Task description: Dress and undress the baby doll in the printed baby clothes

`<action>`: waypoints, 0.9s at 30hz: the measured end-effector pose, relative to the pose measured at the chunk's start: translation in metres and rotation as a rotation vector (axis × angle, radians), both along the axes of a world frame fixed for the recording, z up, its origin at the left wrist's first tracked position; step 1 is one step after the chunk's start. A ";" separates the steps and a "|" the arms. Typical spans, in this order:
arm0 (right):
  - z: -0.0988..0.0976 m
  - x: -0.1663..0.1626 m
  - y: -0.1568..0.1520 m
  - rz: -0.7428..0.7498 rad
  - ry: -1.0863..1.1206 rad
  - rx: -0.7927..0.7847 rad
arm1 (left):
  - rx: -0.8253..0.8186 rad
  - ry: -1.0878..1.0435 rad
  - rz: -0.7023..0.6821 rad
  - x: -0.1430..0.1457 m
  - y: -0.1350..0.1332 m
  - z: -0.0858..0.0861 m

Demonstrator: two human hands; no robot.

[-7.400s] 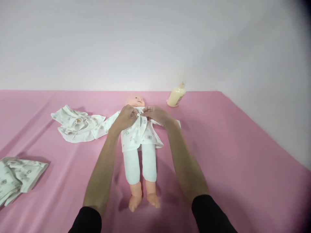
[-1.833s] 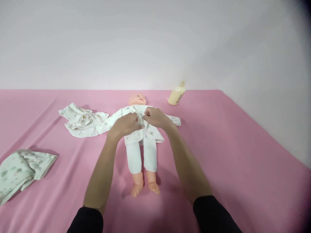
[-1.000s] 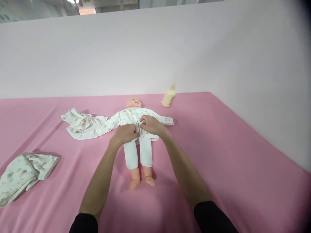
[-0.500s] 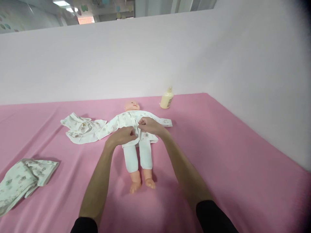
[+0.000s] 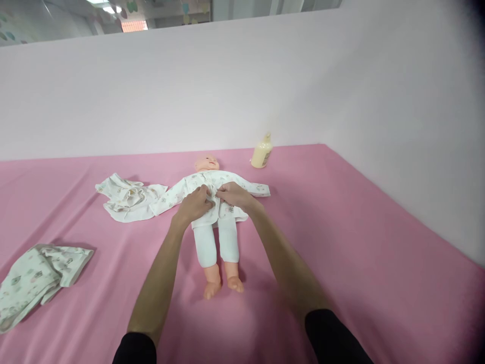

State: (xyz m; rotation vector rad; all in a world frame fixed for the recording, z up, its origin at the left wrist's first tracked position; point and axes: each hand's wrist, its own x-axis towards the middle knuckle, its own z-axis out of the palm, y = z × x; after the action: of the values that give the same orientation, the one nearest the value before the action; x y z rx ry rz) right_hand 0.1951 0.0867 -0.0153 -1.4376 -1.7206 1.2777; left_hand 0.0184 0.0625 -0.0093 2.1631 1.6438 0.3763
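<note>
Left hand (image 5: 195, 205) raised closer to right hand (image 5: 235, 195) since half a second ago; each grip apparently pinches printed jacket (image 5: 212, 178) front. Jacket: on baby doll (image 5: 206, 246), supine, pink sheet (image 5: 322, 242); sleeves on, collar seemingly closed, lower front unfastened.

Seemingly childcare practice room: baby doll (image 5: 204, 177), pink-covered surface (image 5: 341, 242), ceiling lights (image 5: 112, 9) beyond wall (image 5: 170, 91).

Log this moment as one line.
left hand: at printed top's front; right hand: likewise; doll: lying on pink sheet; bottle: standing beyond right hand
</note>
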 end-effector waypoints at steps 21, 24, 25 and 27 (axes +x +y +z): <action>-0.008 0.010 0.006 0.068 0.149 -0.028 | 0.064 -0.102 -0.051 0.000 0.005 -0.006; -0.008 0.015 0.008 0.098 0.141 -0.032 | 0.092 -0.119 -0.071 0.000 0.006 -0.009; -0.009 0.016 0.008 0.110 0.145 -0.036 | 0.111 -0.124 -0.077 0.000 0.007 -0.010; -0.009 0.019 0.009 0.130 0.159 -0.048 | 0.166 -0.131 -0.088 0.000 0.008 -0.012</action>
State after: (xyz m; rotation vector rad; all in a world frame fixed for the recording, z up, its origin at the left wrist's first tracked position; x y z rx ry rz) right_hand 0.2139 0.0961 -0.0242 -1.2306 -1.7096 1.4707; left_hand 0.0184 0.0704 -0.0212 2.2681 1.4880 0.6338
